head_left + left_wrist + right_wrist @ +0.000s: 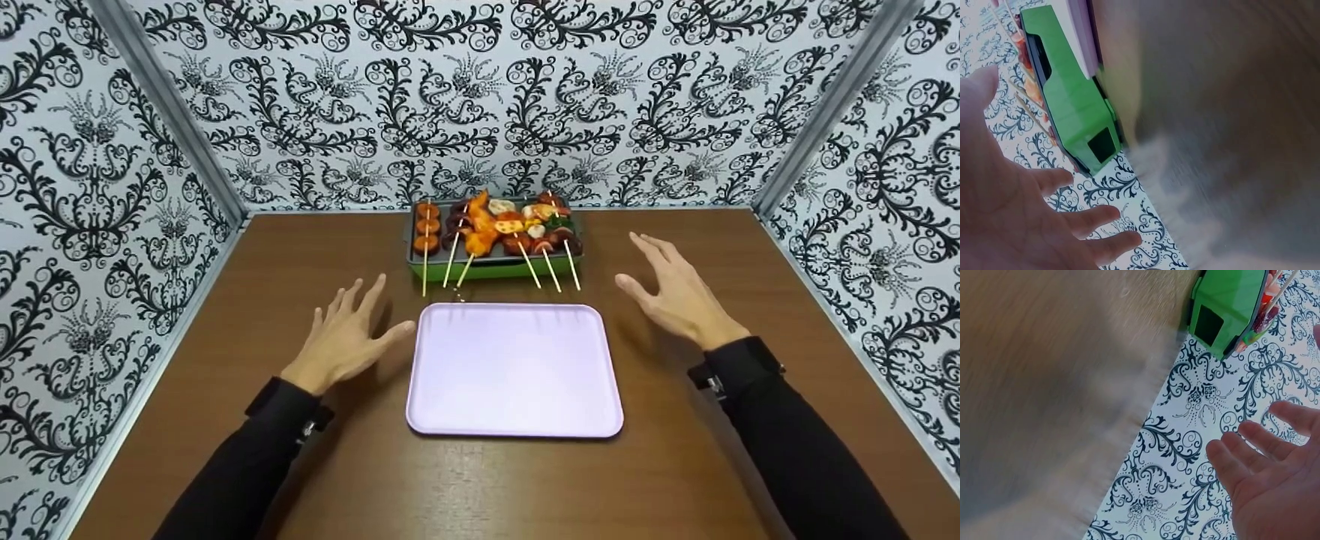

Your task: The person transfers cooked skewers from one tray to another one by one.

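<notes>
My left hand point(341, 341), fingers spread, hovers beside the left edge of a pale purple tray point(514, 375); its thumb tip is close to the tray's rim. To the right of the tray my right hand point(679, 296) is held with straight fingers, apart from everything. Behind the tray stands a green toy grill point(487, 271) with a dark top. Several food skewers lie across it, among them one with round orange slices point(427, 226) and one with orange pieces point(481, 232). Their sticks point toward me. Both wrist views show the grill's green side point(1072, 95) beyond the fingers.
A brown wooden table point(465, 487) carries the tray and grill. Patterned black-and-white panels point(450, 97) enclose it at the back and both sides, with grey posts point(832, 112) at the corners. The skewer sticks overhang the grill's front edge toward the tray.
</notes>
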### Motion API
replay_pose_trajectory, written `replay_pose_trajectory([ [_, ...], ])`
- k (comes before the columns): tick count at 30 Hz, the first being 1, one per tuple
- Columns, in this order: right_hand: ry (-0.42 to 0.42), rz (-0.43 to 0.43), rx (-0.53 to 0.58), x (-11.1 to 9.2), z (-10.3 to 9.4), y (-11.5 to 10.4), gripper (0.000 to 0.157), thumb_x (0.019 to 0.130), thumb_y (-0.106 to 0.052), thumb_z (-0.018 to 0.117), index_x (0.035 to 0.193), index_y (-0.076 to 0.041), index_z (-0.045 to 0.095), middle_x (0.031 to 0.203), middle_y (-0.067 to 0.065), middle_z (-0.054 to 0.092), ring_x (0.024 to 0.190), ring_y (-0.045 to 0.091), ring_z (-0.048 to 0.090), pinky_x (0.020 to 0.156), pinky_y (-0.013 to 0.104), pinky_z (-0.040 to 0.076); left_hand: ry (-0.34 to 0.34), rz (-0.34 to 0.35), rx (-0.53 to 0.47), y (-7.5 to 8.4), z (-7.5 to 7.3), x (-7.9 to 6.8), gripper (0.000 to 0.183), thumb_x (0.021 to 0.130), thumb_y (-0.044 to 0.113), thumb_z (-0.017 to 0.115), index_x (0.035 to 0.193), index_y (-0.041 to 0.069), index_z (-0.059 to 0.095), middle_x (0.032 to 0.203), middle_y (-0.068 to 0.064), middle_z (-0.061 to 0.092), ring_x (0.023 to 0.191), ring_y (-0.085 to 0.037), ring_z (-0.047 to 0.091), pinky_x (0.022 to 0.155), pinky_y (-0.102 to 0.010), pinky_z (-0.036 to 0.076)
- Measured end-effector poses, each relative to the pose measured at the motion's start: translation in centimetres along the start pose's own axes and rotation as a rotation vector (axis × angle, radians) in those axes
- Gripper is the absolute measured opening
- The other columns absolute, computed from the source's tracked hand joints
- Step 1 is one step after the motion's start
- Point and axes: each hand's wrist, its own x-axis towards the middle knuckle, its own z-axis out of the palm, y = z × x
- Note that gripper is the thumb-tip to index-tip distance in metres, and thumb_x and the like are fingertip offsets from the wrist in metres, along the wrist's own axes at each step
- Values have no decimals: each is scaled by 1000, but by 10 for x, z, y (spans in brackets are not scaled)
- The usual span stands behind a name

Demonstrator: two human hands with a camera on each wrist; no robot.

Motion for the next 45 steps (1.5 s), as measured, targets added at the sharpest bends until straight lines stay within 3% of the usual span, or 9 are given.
replay_pose_trajectory([
  [10, 19, -45, 25, 8, 7, -11, 83, 116, -52, 67, 183, -13, 37, 182, 26, 43, 170, 52, 41, 147, 77, 31, 24, 5, -21, 10, 11, -6, 106, 108, 82, 58, 188, 24, 22, 191, -29, 26, 175, -63, 26, 144, -88, 22],
  [15, 30, -58, 32, 12, 12, -16, 81, 117, -50, 67, 182, -10, 39, 179, 27, 47, 168, 51, 44, 147, 74, 33, 30, 10, -30, 16, 15, -7, 109, 106, 85, 59, 188, 23, 25, 189, -30, 31, 172, -62, 33, 143, -87, 29],
  [23, 34, -54, 70, 17, 21, -24, 80, 115, -46, 71, 179, -7, 43, 171, 31, 52, 136, 58, 70, 125, 73, 61, 47, 13, -31, 20, 21, -8, 111, 105, 86, 60, 187, 21, 26, 185, -31, 38, 166, -58, 44, 134, -86, 44],
  [32, 50, -50, 98, 27, 31, -36, 78, 114, -41, 73, 177, -3, 46, 161, 32, 59, 144, 55, 64, 125, 69, 62, 48, 0, -46, 23, 26, -8, 109, 105, 82, 64, 186, 17, 31, 182, -32, 41, 165, -58, 46, 132, -88, 44],
  [40, 76, -34, 163, 33, 41, -50, 68, 111, -30, 80, 165, 4, 56, 142, 32, 69, 125, 48, 76, 107, 59, 75, 71, 11, -65, 27, 28, -10, 104, 106, 71, 73, 184, 13, 36, 177, -32, 49, 157, -58, 54, 129, -83, 51],
  [45, 116, -33, 164, 36, 45, -56, 59, 108, -26, 83, 155, 6, 65, 130, 28, 78, 113, 44, 82, 102, 59, 76, 83, 13, -82, 30, 31, -10, 104, 105, 70, 75, 183, 14, 37, 173, -31, 53, 154, -56, 57, 126, -78, 57],
])
